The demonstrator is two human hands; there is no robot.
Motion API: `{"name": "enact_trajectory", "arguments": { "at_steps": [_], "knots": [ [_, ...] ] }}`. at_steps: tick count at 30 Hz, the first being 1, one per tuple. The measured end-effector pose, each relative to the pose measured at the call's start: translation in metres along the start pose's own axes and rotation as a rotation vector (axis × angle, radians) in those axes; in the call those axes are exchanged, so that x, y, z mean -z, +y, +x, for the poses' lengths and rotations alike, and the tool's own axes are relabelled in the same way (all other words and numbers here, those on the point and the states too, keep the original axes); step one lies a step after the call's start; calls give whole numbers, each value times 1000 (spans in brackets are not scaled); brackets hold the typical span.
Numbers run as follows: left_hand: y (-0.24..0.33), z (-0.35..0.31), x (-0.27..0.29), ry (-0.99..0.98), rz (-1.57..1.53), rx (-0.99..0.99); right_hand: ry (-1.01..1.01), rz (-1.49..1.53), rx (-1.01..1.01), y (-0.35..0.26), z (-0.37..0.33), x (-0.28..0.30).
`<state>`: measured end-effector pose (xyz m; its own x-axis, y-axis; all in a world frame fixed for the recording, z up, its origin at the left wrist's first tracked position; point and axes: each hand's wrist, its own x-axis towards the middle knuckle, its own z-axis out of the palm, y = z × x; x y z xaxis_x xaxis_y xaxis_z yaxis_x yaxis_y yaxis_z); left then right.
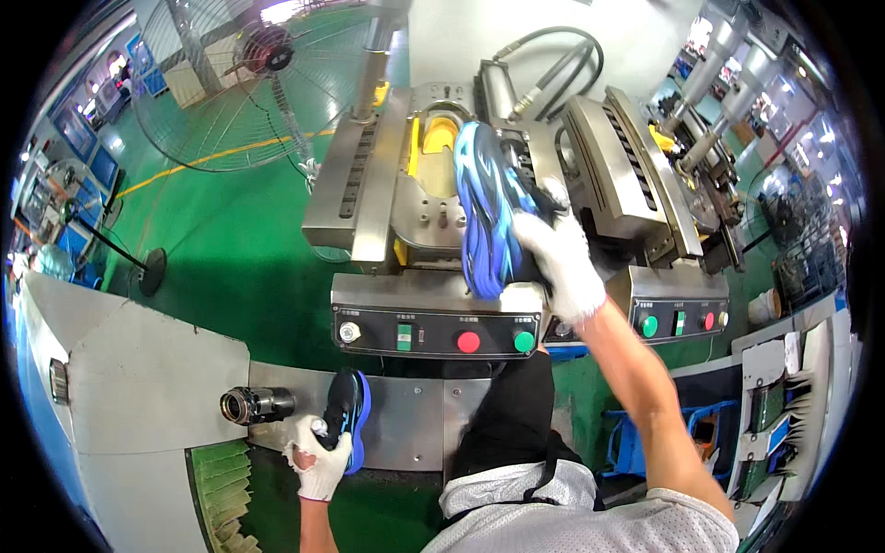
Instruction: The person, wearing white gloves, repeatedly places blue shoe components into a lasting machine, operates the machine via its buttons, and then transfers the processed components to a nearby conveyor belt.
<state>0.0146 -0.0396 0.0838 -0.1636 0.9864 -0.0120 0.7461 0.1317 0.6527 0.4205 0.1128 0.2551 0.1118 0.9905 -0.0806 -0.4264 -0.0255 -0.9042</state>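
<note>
My right hand (pixel 562 263), in a white glove, is closed on a sports shoe (pixel 489 212). It holds the shoe up over the machine, with the swirled blue, light-blue and black sole towards me. A small silvery piece (pixel 555 191) shows beside the fingers. My left hand (pixel 323 468), also gloved and with a hole in the glove, grips a second shoe (pixel 347 405) with a dark upper and a blue-purple sole. That shoe stands on its side at a metal ledge (pixel 392 433). Behind the raised shoe, the steel press (pixel 438 221) has a yellow shaped hollow, partly hidden.
A control panel (pixel 433 323) with coloured buttons fronts the press. A second press station (pixel 618 166) stands to the right. A dark metal cylinder (pixel 258 405) lies left of the left shoe. A large fan (pixel 267 51) stands at the far left, and a blue crate (pixel 627 447) at the lower right.
</note>
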Motion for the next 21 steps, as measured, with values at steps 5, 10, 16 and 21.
{"name": "enact_trajectory", "arguments": {
  "at_steps": [5, 10, 16, 21],
  "knots": [
    [-91, -14, -43, -83, 202, -46, 282, -474, -137, 12, 182, -34],
    [-104, -8, -58, -155, -205, -158, 362, -1218, -99, 56, 302, 2],
    [-113, -5, -50, -226, -211, -184, 265, -1725, 26, 114, 342, 20],
    [-105, -1, -40, -219, -194, -114, 365, -1686, -60, 116, 329, -20]
  ]
}}
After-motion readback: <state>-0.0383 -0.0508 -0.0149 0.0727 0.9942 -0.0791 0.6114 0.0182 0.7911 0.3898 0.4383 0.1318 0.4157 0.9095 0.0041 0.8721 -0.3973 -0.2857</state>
